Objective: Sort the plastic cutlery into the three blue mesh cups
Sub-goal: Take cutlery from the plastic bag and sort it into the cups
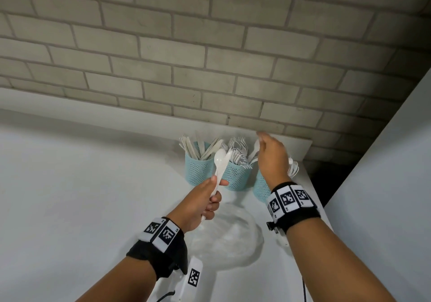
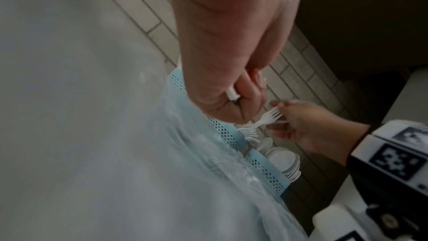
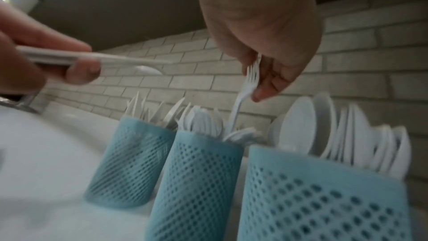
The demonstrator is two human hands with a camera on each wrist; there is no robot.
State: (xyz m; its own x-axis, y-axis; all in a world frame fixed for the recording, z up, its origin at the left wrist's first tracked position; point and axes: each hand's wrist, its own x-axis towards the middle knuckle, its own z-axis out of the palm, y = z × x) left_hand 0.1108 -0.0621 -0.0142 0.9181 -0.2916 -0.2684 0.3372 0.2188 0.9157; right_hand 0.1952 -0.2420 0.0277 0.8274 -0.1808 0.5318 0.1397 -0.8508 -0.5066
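Right hand point(image 3: 266, 43) pinched a fork point(image 3: 245, 91) by its tines above the middle cup point(image 3: 197, 180). Left hand point(image 1: 200, 203) gripped spoons point(image 1: 220, 161); count unclear. Right cup point(image 1: 261, 187) stood partly hidden behind the right wrist.

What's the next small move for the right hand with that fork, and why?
Probably lower and let go: the right hand pinches a fork by its tines, handle end already among the forks in the middle cup. The left hand holds spoons, likely bound for the right cup of spoons.
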